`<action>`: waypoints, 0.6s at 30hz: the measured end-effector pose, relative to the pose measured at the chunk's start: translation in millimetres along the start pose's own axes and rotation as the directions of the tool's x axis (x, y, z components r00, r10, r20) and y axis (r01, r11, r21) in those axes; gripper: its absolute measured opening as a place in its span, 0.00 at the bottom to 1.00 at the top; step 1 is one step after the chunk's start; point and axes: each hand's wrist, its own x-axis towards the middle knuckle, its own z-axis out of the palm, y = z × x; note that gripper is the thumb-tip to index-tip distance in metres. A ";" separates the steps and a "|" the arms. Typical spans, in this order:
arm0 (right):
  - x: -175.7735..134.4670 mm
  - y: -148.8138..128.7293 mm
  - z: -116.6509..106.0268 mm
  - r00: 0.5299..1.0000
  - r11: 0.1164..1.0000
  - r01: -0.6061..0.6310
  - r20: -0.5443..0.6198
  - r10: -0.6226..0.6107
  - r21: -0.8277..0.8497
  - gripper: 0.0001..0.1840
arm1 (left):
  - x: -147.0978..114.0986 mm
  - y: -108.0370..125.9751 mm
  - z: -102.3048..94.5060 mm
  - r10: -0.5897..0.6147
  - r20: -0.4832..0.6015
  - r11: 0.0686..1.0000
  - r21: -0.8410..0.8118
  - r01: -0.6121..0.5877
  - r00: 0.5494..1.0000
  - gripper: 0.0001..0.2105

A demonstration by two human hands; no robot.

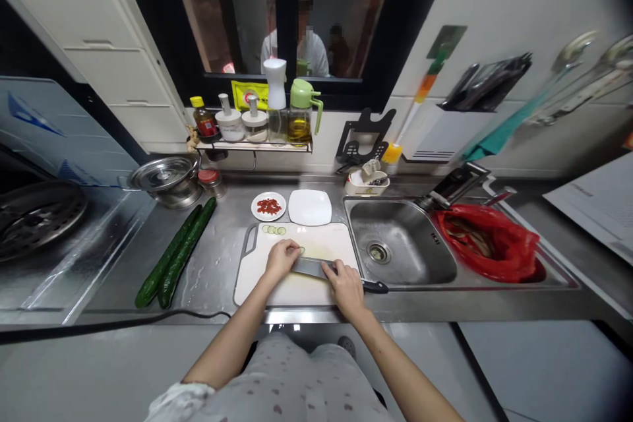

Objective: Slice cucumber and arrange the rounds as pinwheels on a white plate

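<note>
A white cutting board [316, 293] with a grey handle lies on the steel counter. Over its middle, my left hand [281, 260] has its fingers pinched together at a thin cucumber slice [302, 250], beside the tip of a kitchen knife [310, 268]. My right hand [346, 285] is closed on the knife, fingers over the rear of the blade, while the black handle sticks out to the right. Several pale cucumber slices [273, 230] lie in a row near the board's upper left. Behind the board stand an empty white plate [310, 208] and a small plate [255, 208] of chopped red pieces.
Two whole cucumbers [185, 254] lie on the left, near a lidded steel pot [168, 181] and a red-capped jar [211, 181]. The sink [405, 241] adjoins the board's right side, with a red plastic bag [494, 244] beyond. A condiment shelf [254, 146] hangs behind.
</note>
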 end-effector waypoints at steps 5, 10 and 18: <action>-9.8 8.6 7.1 0.998 0.998 -0.064 0.015 0.064 0.029 0.23 | 28.6 -19.4 -0.9 -0.251 -0.200 0.968 -0.056 0.245 0.947 0.07; -13.5 11.0 8.5 0.995 0.993 -0.101 0.035 0.099 0.060 0.23 | 57.1 -30.4 -0.4 -0.276 -0.216 0.955 0.043 0.292 0.937 0.07; -13.4 11.1 10.8 0.986 0.985 -0.150 0.086 0.143 0.084 0.23 | 71.5 -37.1 6.5 -0.214 -0.217 0.946 0.197 0.258 0.952 0.10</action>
